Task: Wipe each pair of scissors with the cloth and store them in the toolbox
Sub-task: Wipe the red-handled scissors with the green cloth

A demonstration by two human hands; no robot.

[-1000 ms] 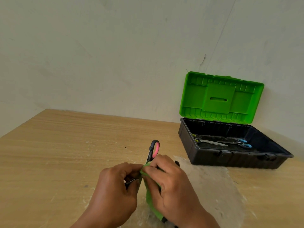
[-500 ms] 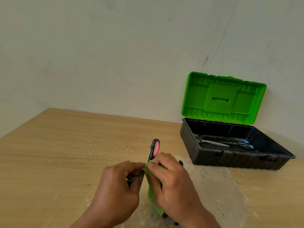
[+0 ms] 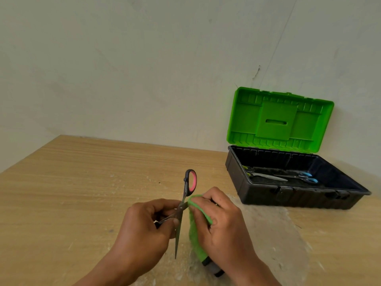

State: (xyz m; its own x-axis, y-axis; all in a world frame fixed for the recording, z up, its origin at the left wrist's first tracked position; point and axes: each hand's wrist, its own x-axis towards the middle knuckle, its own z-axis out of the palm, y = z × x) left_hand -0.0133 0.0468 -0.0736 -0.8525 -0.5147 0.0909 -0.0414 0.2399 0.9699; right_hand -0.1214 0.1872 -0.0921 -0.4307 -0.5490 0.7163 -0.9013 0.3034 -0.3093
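Pale wall [image 3: 144, 69] behind. Wooden desk [image 3: 72, 193] across the lower half. At its far right, against the wall, black toolbox [image 3: 288, 198] with green lid [image 3: 278, 120] raised upright. Inside on the floor, two pairs lying flat: yellow-handled scissors [image 3: 266, 176] to the left, blue-handled scissors [image 3: 305, 177] to the right, blades crossing near the middle. Clear plastic sheet [image 3: 278, 234] spread on the desk in front of the box, under the hands. Left hand [image 3: 144, 230] curled, pinching one blade of the pink-handled scissors [image 3: 181, 210]. Right hand [image 3: 222, 221] curled round the green cloth [image 3: 194, 234], pressing it against the scissors by the pivot. Scissors held above the desk, blades parted, pink loop up and away, free blade pointing down toward the viewer. Second loop hidden behind the right hand.
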